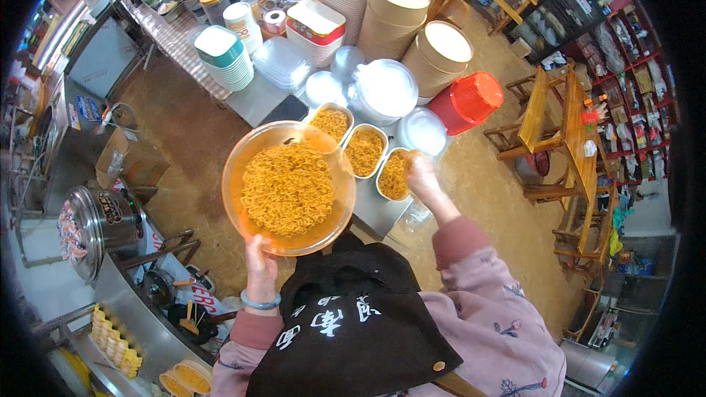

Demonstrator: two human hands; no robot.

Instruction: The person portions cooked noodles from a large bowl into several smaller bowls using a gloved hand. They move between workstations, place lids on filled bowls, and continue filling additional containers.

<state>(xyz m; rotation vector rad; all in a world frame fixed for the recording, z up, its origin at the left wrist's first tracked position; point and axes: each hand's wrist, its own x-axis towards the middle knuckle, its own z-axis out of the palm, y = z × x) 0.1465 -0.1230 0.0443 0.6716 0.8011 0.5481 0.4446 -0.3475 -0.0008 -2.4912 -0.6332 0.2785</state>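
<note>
My left hand (260,262) grips the near rim of a translucent orange plastic bowl (234,207), which is tilted towards me. Curly cooked noodles (288,190) fill its middle. Past the bowl, three oblong white tubs stand in a slanting row on the steel counter (380,215), each with noodles inside: a far tub (349,114), partly behind the bowl's rim, a middle tub (384,146) and a near tub (380,187). My right hand (422,173) is blurred at the near tub's right edge, its fingers bunched. Whether it holds anything cannot be made out.
Round clear lids (422,131), stacked brown paper buckets (438,58), red buckets (466,102) and stacked rectangular tubs (225,60) crowd the counter's far part. A dark flat device (290,109) lies left of the tubs. A large steel pot (105,226) stands at left.
</note>
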